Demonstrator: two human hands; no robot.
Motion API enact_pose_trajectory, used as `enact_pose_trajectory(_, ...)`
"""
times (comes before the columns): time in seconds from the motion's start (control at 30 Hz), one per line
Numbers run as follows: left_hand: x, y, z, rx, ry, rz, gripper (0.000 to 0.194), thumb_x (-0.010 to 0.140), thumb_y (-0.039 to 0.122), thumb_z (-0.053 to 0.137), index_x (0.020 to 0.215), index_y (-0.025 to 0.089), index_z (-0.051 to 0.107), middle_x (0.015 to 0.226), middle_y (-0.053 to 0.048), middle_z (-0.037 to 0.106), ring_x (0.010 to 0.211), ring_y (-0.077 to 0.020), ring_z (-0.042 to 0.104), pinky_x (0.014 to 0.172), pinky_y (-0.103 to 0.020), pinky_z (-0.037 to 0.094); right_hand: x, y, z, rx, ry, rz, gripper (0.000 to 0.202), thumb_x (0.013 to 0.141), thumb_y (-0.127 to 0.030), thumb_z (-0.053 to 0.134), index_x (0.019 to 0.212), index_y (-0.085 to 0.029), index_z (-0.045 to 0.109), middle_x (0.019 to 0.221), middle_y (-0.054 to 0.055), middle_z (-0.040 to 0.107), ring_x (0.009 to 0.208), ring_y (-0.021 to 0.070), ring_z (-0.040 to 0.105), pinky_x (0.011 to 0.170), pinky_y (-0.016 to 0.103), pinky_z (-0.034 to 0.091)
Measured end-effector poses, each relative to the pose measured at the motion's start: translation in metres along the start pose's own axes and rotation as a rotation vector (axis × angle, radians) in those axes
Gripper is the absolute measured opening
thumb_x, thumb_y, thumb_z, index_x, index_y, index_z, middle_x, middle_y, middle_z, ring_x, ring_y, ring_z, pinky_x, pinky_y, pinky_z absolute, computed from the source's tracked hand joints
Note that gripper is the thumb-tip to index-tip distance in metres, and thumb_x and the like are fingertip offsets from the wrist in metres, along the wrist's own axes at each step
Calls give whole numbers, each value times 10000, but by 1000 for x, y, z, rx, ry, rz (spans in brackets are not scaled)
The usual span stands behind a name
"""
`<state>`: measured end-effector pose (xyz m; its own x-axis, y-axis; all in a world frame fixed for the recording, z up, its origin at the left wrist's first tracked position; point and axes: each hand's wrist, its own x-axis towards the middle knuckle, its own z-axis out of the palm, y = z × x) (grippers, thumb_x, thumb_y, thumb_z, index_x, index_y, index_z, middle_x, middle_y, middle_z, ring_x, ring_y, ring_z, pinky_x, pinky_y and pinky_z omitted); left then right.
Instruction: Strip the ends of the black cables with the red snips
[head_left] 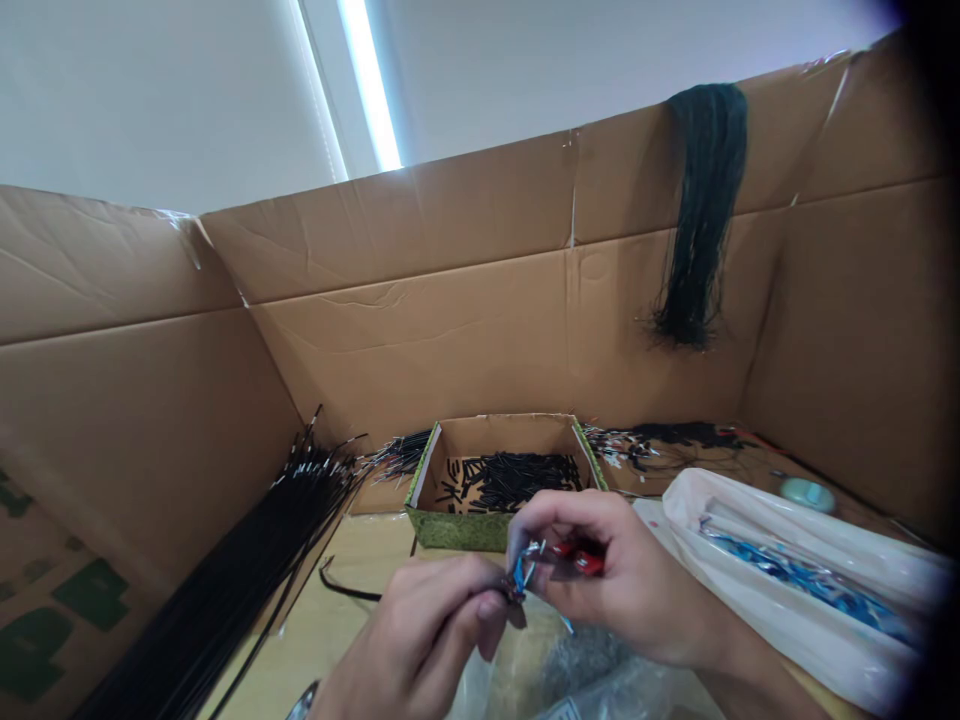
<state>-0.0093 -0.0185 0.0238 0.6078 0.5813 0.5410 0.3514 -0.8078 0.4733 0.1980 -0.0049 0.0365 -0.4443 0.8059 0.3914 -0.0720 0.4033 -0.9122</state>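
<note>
Low in the centre of the head view, my left hand [431, 625] pinches a small bundle of wire ends between thumb and fingers. Blue and white pieces [523, 568] stick up from that pinch. Close against it on the right, my right hand [607, 560] is curled round a small red object [579, 558], partly hidden by the fingers; its fingertips meet the blue and white pieces. Just behind both hands is an open green-edged box [457, 530] with many short black tube pieces [517, 478] inside.
Long black cables [225, 580] lie at the left. A white tray [795, 620] with blue pieces stands right, near a pale green round object [808, 494]. Dark strands [701, 200] hang over the cardboard wall [450, 330]. Clear plastic bags [592, 675] lie beneath my hands.
</note>
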Motion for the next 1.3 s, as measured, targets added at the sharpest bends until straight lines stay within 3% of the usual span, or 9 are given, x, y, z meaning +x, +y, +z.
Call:
enact_pose_trajectory(0.1,1,0,2,33,40,39,147,1030,279,489,968,203,598,718,0,631,627,-135,574,594,-235,416,-1,-2,-2,-26,15,-31,99,731,-150,694,818,-189,667,633,-60,486,567,99,416,512,207,364)
enact_pose_trajectory(0.2,2,-1,4,36,-11,62,254,1055,260,408,897,196,596,749,-23,643,673,-149,594,623,-256,423,-1,-3,-5,-71,40,-49,112,704,-126,708,784,-198,675,618,-70,440,551,96,392,499,203,353)
enact_pose_trajectory(0.5,-1,-4,5,-72,-78,10,460,1090,368,258,858,188,612,757,-35,667,703,-153,632,682,-265,457,-2,6,0,62,27,3,112,753,-216,725,817,-205,634,597,-70,512,524,99,466,515,212,416)
enact_pose_trajectory(0.67,1,-2,2,6,-105,6,477,1086,353,244,821,195,608,718,-33,649,675,-155,616,667,-263,458,-5,-4,4,-37,99,20,141,693,-103,641,793,-202,631,615,-62,529,552,107,479,524,213,421)
enact_pose_trajectory(0.9,-5,2,8,-288,-168,-152,552,1067,485,248,732,202,583,599,-23,610,566,-140,556,621,-245,466,-13,-9,10,-208,200,-17,113,668,-200,681,780,-193,683,606,-51,512,542,112,447,509,223,396)
enact_pose_trajectory(0.97,-6,-1,12,-400,-134,-214,513,1076,445,260,776,196,593,571,-4,564,523,-126,493,571,-236,434,-12,-4,12,-241,280,-58,105,694,-214,673,797,-195,686,592,-53,499,532,113,438,503,223,385)
enact_pose_trajectory(1.1,1,-6,18,-416,108,-168,329,1038,435,431,983,177,626,627,10,549,541,-119,454,519,-227,371,-6,4,14,-215,331,-34,43,784,-239,636,784,-196,645,622,-37,522,564,126,468,529,236,397)
enact_pose_trajectory(1.17,6,-6,19,-341,190,-152,260,1022,373,490,921,180,633,664,3,571,557,-112,458,525,-219,360,-3,7,14,-232,351,-24,68,798,-254,631,763,-196,624,619,-41,489,568,128,448,524,239,380)
enact_pose_trajectory(1.3,8,-3,19,-284,197,-140,350,1045,266,411,742,181,567,620,11,555,513,-95,425,503,-211,330,-2,7,16,-267,370,-16,97,796,-273,641,748,-196,608,602,-50,437,555,128,414,505,242,348)
